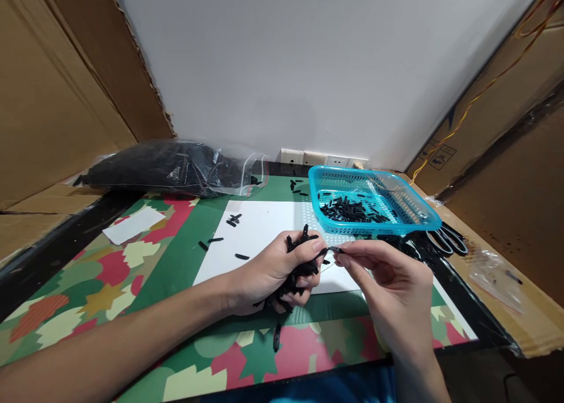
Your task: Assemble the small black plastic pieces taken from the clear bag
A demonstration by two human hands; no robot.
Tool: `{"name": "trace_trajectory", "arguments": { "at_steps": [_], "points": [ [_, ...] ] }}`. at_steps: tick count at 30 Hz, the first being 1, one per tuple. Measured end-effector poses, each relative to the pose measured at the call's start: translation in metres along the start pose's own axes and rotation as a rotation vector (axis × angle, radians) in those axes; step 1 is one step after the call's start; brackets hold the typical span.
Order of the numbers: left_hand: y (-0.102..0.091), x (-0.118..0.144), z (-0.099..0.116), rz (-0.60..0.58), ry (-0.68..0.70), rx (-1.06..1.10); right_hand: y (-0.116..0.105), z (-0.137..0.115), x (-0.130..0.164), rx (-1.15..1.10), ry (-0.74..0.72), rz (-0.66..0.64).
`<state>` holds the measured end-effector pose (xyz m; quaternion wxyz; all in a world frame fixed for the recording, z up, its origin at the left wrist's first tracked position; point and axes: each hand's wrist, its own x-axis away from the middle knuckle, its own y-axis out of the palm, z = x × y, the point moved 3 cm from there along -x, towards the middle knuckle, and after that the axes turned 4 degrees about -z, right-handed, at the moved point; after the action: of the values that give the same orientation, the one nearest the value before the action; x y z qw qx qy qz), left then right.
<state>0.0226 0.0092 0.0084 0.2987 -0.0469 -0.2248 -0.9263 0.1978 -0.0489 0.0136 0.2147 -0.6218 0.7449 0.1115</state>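
The table mat (pixel 110 274), printed with red, green and cream leaf shapes, lies under both forearms and extends well to the left of the left hand. A white sheet (pixel 264 227) sits on the mat directly beyond and beneath the two hands. A clear plastic bag (pixel 176 168) filled with black pieces rests far beyond the left hand, against the wall. A blue basket (pixel 425 218) stands just beyond the right hand and holds a loose pile of black pieces. A pair of scissors (pixel 449 241) lies to the right of the right hand, beside the basket. The left hand (pixel 273 271) is curled closed around a bundle of black pieces (pixel 297 271), with several ends protruding above and below the fingers. The right hand (pixel 392 285) is partly closed, thumb and forefinger pinched on a single black piece (pixel 335 249) held at the tips, just beside the left thumb. A small white card (pixel 134 225) lies well to the left of the left hand. Loose black pieces (pixel 233 220) are scattered on the sheet beyond the left hand, and one more (pixel 277 336) lies on the mat just below it.
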Motion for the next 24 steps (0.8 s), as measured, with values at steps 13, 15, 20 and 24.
{"name": "trace_trajectory", "arguments": {
  "at_steps": [13, 15, 20, 24],
  "points": [
    [0.0003, 0.0005, 0.0001, -0.035, 0.018, 0.058, 0.0001, 0.0013, -0.0009, -0.025, -0.004, -0.021],
    [0.0012, 0.0003, 0.0001, -0.040, 0.019, 0.066, 0.0005, 0.0013, -0.0011, -0.033, -0.010, -0.022],
    [0.0003, 0.0002, -0.0020, -0.018, -0.008, 0.036, 0.0007, 0.0018, 0.0001, -0.068, -0.039, -0.054],
    [0.0012, -0.0002, -0.0012, 0.000, -0.005, 0.036, 0.0003, 0.0006, 0.0011, -0.051, -0.050, -0.049]
  ]
}}
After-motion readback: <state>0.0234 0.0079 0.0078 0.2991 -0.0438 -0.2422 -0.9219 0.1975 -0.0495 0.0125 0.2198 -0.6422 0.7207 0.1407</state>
